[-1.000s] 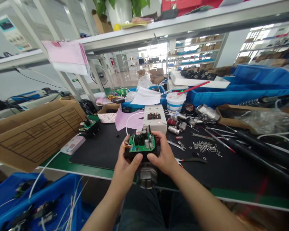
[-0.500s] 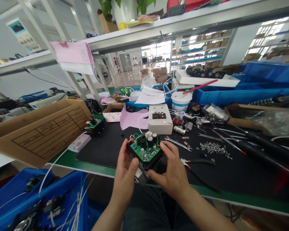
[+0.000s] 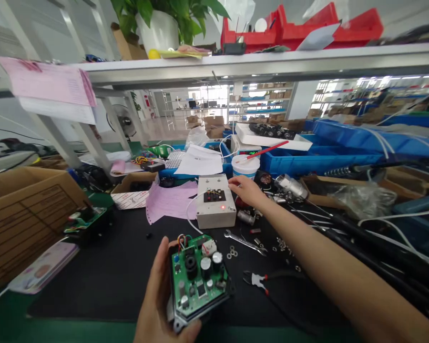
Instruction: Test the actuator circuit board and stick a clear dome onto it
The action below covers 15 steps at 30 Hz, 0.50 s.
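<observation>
Head: circuit board [image 3: 199,277] face-up, tilted

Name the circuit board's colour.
The circuit board is green, clearest in the head view.

Left hand [image 3: 157,295]: fingers partly hidden behind circuit board [image 3: 200,281]; wrist cropped below. Right hand [image 3: 248,191]: contact with white box [image 3: 216,216] indeterminable. Carton [image 3: 32,214], tabletop's [image 3: 93,331] left side: cropped, print illegible. Screws [image 3: 283,246]: partly obscured by right forearm [image 3: 329,259].

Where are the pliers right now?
In the head view, the pliers lie on the black mat, right of the circuit board, nearer than the wrench.
</observation>
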Motion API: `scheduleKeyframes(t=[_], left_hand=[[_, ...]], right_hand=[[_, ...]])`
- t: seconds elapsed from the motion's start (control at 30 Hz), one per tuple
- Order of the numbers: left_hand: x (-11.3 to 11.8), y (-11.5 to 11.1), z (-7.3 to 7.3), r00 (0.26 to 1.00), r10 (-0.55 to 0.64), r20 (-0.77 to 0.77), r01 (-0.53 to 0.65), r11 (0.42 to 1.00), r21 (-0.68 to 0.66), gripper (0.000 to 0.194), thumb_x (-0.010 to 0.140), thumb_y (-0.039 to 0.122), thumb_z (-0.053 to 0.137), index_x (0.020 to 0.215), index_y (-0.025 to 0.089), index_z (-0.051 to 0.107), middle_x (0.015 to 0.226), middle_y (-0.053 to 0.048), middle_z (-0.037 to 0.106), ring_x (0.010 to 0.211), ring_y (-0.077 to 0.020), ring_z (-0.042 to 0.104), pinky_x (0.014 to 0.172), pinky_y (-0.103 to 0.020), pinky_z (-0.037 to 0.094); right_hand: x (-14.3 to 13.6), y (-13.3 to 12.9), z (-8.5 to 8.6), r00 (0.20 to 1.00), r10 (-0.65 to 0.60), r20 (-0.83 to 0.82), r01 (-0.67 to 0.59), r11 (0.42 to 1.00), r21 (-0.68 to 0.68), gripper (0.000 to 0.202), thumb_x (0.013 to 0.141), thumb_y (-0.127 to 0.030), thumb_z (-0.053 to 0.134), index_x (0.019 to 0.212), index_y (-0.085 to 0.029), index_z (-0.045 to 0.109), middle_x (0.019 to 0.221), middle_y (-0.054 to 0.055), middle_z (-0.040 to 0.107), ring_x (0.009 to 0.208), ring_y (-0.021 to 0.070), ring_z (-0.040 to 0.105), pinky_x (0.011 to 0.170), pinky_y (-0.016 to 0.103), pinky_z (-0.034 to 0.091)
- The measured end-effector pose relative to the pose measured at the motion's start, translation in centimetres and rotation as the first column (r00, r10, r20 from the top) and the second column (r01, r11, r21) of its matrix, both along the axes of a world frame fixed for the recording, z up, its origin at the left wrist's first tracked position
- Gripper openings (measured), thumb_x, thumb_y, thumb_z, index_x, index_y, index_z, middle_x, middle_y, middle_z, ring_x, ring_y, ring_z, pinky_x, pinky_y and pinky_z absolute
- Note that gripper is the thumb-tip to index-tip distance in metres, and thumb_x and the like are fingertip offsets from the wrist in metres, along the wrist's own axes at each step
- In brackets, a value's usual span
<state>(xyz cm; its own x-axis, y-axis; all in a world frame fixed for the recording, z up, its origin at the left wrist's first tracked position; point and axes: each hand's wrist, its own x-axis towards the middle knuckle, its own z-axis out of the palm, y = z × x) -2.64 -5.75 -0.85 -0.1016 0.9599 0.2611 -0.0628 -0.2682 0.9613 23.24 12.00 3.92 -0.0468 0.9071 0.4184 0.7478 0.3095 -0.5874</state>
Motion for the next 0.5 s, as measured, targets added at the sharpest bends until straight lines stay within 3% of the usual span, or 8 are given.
scheduleKeyframes(t=[0.1,0.27,0.37,0.5], left_hand=[[-0.2,1.2,0.4,0.996,-0.087,-0.01,0.086,0.995,-0.047,0.1,0.039,0.056,0.086,0.131,0.052,0.047,0.134,0.005,0.059,0.131,-0.0398,0.043,0.1,-0.05,0.049],[-0.1,3.8,1.5,0.964,-0.265,-0.027,0.258,0.954,-0.15,0.078,0.054,0.054,0.081,0.127,0.039,0.059,0.115,-0.005,0.07,0.117,-0.0422,0.057,0.097,-0.057,0.049],[-0.8,3.8,1.5,0.93,-0.366,-0.029,0.36,0.925,-0.118,0.085,0.056,0.05,0.082,0.134,0.038,0.052,0.126,-0.006,0.064,0.122,-0.041,0.054,0.101,-0.056,0.046],[-2.2,2.9,1.3,0.898,-0.423,-0.118,0.427,0.904,0.006,0.102,0.055,0.042,0.085,0.143,0.044,0.034,0.148,-0.001,0.043,0.136,-0.0372,0.037,0.111,-0.051,0.035]], right_hand=[[-0.5,5.1,-0.3,0.993,0.005,0.12,0.001,0.999,-0.051,0.009,0.09,-0.021,0.065,0.095,-0.013,0.065,0.1,0.007,0.065,0.096,0.022,0.062,0.09,0.043,0.05],[-1.0,8.1,-1.0,0.974,0.036,0.224,-0.013,0.995,-0.103,0.014,0.095,-0.028,0.062,0.095,-0.014,0.064,0.104,0.006,0.064,0.096,0.0195,0.062,0.087,0.04,0.052],[-0.7,8.4,-1.1,0.972,0.04,0.23,-0.012,0.993,-0.118,0.014,0.095,-0.028,0.062,0.095,-0.014,0.064,0.103,0.006,0.064,0.095,0.0194,0.062,0.087,0.04,0.052],[-0.8,8.6,-1.1,0.982,0.019,0.19,0.004,0.993,-0.121,0.014,0.094,-0.027,0.062,0.093,-0.014,0.065,0.103,0.006,0.064,0.097,0.0199,0.061,0.089,0.041,0.051]])
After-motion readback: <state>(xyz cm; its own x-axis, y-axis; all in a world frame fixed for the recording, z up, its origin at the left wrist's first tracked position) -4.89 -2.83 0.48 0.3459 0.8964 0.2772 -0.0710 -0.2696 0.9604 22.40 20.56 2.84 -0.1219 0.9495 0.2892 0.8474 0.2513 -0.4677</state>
